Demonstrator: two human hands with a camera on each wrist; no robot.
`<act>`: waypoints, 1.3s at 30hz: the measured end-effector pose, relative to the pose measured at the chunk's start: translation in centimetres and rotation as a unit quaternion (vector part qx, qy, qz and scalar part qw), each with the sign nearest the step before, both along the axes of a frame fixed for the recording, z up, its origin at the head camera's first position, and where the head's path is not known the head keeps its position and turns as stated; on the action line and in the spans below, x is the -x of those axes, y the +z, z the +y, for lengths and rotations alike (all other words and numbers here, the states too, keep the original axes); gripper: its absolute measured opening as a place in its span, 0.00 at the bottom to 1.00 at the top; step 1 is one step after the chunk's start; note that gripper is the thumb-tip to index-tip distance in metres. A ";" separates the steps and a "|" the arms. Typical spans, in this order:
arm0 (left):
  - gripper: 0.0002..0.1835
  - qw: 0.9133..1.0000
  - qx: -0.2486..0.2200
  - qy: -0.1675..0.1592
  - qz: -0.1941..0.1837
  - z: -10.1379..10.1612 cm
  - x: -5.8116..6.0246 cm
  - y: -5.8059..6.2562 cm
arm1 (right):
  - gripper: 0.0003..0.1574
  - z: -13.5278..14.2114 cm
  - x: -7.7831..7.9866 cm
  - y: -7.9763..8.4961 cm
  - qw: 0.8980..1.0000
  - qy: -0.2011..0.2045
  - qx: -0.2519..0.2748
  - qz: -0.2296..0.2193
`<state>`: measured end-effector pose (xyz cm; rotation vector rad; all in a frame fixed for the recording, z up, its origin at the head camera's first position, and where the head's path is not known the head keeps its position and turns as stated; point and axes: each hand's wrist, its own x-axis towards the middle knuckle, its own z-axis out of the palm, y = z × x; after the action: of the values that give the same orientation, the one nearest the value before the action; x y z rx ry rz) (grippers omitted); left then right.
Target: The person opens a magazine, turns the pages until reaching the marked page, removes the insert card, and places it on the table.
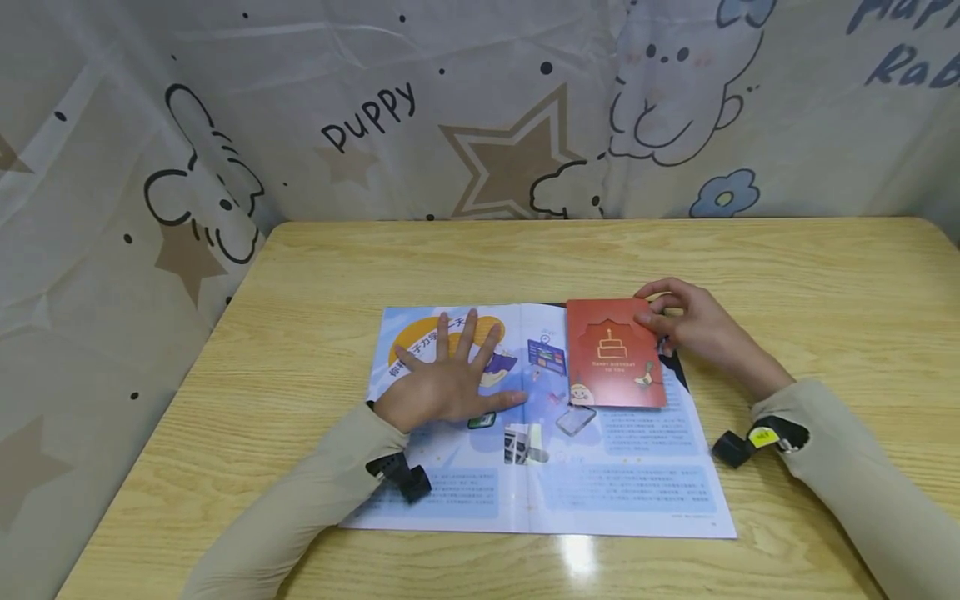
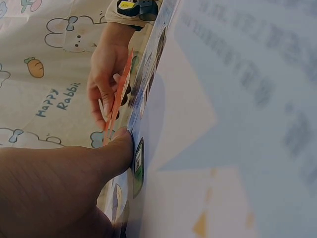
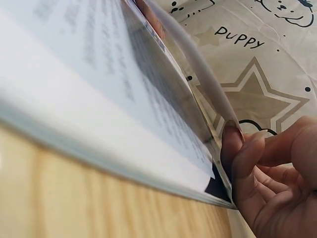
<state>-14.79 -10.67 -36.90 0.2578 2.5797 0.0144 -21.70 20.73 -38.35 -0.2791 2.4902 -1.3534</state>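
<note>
An open magazine lies on the table, its pages printed with pictures and text. My left hand rests on its left page with the fingers spread, the thumb reaching toward the fold. Over the upper part of the right page is a red birthday card with a gold cake on its front. My right hand pinches the card's right edge between thumb and fingers. In the left wrist view the card stands tilted off the page. The right wrist view shows the fingertips of my right hand on the card's edge.
The wooden table extends around the magazine on all sides. Behind it hangs a pale curtain with cartoon animals and stars. A black strap with a small camera sits on my right wrist, and another strap camera on my left.
</note>
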 end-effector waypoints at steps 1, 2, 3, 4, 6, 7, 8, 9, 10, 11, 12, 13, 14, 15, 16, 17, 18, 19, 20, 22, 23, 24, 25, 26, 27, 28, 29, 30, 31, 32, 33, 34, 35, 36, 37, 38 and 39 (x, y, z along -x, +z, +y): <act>0.55 1.000 -0.001 0.000 -0.001 0.0 0.0 0.0 | 0.24 0.1 0.0 0.0 1.000 0.001 0.000 -0.002; 0.55 1.000 -0.002 -0.001 -0.001 0.0 0.0 0.0 | 0.24 0.1 -0.1 0.0 1.000 -0.001 -0.001 -0.006; 0.55 1.000 -0.002 -0.001 -0.001 0.0 0.0 0.0 | 0.24 0.2 -0.1 0.0 1.000 -0.001 -0.001 -0.007; 0.55 1.000 -0.003 -0.001 -0.001 0.0 0.0 0.0 | 0.25 0.3 -0.1 0.0 1.000 -0.001 -0.001 -0.008; 0.55 1.000 -0.003 -0.002 0.000 0.0 0.0 0.1 | 0.25 0.5 -0.2 0.0 1.000 -0.002 -0.001 -0.010; 0.55 1.000 -0.004 -0.001 0.001 0.0 -0.1 0.1 | 0.26 0.7 -0.2 0.0 1.000 -0.001 -0.001 -0.009; 0.55 1.000 -0.004 -0.001 0.001 0.0 -0.1 0.1 | 0.26 0.8 -0.3 0.0 1.000 -0.002 -0.002 -0.008; 0.55 1.000 -0.004 -0.001 0.002 0.0 0.0 0.1 | 0.26 0.9 -0.3 0.0 1.000 -0.002 -0.004 -0.006; 0.54 1.000 -0.004 -0.001 0.002 0.0 0.0 0.1 | 0.26 1.0 -0.4 0.0 1.000 -0.003 -0.005 -0.007; 0.54 1.000 -0.003 -0.002 0.002 0.0 0.0 0.1 | 0.26 1.2 -0.5 0.0 1.000 -0.004 -0.006 -0.006; 0.54 1.000 -0.002 -0.002 0.002 0.0 0.0 0.1 | 0.27 1.4 -0.5 0.0 1.000 -0.004 -0.003 -0.004; 0.54 1.000 -0.002 -0.002 0.002 0.1 0.0 0.1 | 0.27 1.5 -0.7 0.0 1.000 -0.005 -0.003 -0.002; 0.54 1.000 -0.002 -0.003 0.002 0.1 0.0 0.1 | 0.27 1.7 -0.8 0.0 1.000 -0.007 -0.002 -0.002; 0.54 1.000 -0.003 -0.004 0.003 0.1 0.1 0.1 | 0.27 2.0 -0.9 0.0 1.000 -0.008 0.000 -0.002; 0.54 1.000 -0.004 -0.004 0.003 0.1 0.1 0.1 | 0.26 2.2 -1.0 0.0 1.000 -0.009 0.000 -0.002; 0.54 1.000 -0.005 -0.005 0.004 0.1 0.1 0.1 | 0.27 2.5 -1.2 0.0 1.000 -0.010 0.002 -0.002; 0.54 1.000 -0.006 -0.006 0.004 0.1 0.1 0.1 | 0.27 2.7 -1.3 -0.1 1.000 -0.011 0.002 -0.003; 0.54 1.000 -0.007 -0.006 0.005 0.1 0.1 0.1 | 0.28 3.0 -1.4 -0.1 1.000 -0.012 0.002 -0.006; 0.54 1.000 -0.006 -0.007 0.006 0.1 0.1 0.1 | 0.28 3.3 -1.5 -0.1 1.000 -0.014 0.001 -0.009; 0.54 1.000 -0.008 -0.010 0.011 0.0 0.1 -0.1 | 0.29 3.9 -1.7 -0.2 1.000 -0.023 -0.001 -0.013; 0.54 1.000 -0.009 -0.011 0.012 -0.1 0.1 -0.1 | 0.30 4.3 -1.8 -0.2 1.000 -0.026 0.000 -0.015; 0.54 1.000 -0.010 -0.012 0.013 -0.1 0.1 -0.2 | 0.30 4.6 -1.9 -0.3 0.999 -0.032 0.001 -0.017; 0.54 1.000 -0.013 -0.014 0.015 -0.1 0.1 -0.3 | 0.30 4.9 -2.0 -0.4 0.999 -0.035 0.002 -0.017; 0.54 1.000 -0.016 -0.017 0.020 -0.1 0.2 -0.4 | 0.30 5.2 -2.1 -0.4 0.999 -0.037 0.004 -0.016; 0.54 0.999 -0.020 -0.020 0.026 -0.1 0.3 -0.4 | 0.30 5.5 -2.1 -0.5 0.999 -0.040 0.006 -0.015; 0.54 0.999 -0.023 -0.023 0.030 -0.1 0.4 -0.5 | 0.30 5.7 -2.2 -0.5 0.999 -0.042 0.009 -0.013; 0.54 0.999 -0.025 -0.025 0.032 -0.1 0.5 -0.5 | 0.31 6.0 -2.2 -0.6 0.999 -0.040 0.012 -0.013; 0.54 0.999 -0.027 -0.026 0.034 0.0 0.6 -0.5 | 0.31 6.1 -2.2 -0.6 0.999 -0.039 0.014 -0.014; 0.54 0.999 -0.028 -0.027 0.036 0.0 0.6 -0.6 | 0.32 6.3 -2.2 -0.7 0.999 -0.036 0.016 -0.015; 0.54 0.998 -0.029 -0.028 0.037 0.0 0.7 -0.6 | 0.32 6.4 -2.3 -0.7 0.999 -0.038 0.016 -0.018; 0.54 0.999 -0.029 -0.027 0.035 0.1 0.8 -0.6 | 0.32 6.6 -2.3 -0.8 0.999 -0.041 0.013 -0.019; 0.54 0.999 -0.028 -0.027 0.032 0.1 0.8 -0.7 | 0.33 6.7 -2.4 -0.8 0.999 -0.042 0.010 -0.020; 0.54 0.999 -0.028 -0.026 0.031 0.1 0.8 -0.7 | 0.33 6.9 -2.5 -0.8 0.999 -0.045 0.007 -0.023; 0.54 0.999 -0.028 -0.026 0.031 0.2 0.8 -0.7 | 0.34 7.1 -2.5 -0.8 0.999 -0.048 0.003 -0.024; 0.54 0.999 -0.028 -0.027 0.031 0.2 0.8 -0.7 | 0.34 7.3 -2.6 -0.8 0.998 -0.053 0.000 -0.026; 0.54 0.999 -0.028 -0.029 0.032 0.2 0.8 -0.7 | 0.34 7.5 -2.7 -0.8 0.998 -0.057 -0.003 -0.027; 0.54 0.999 -0.028 -0.029 0.032 0.3 0.8 -0.6 | 0.34 7.7 -2.7 -0.8 0.998 -0.060 -0.004 -0.027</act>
<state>-15.58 -10.42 -37.54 0.3603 2.6373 0.0572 -18.95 28.39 -39.15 -0.0900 2.5018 -1.3767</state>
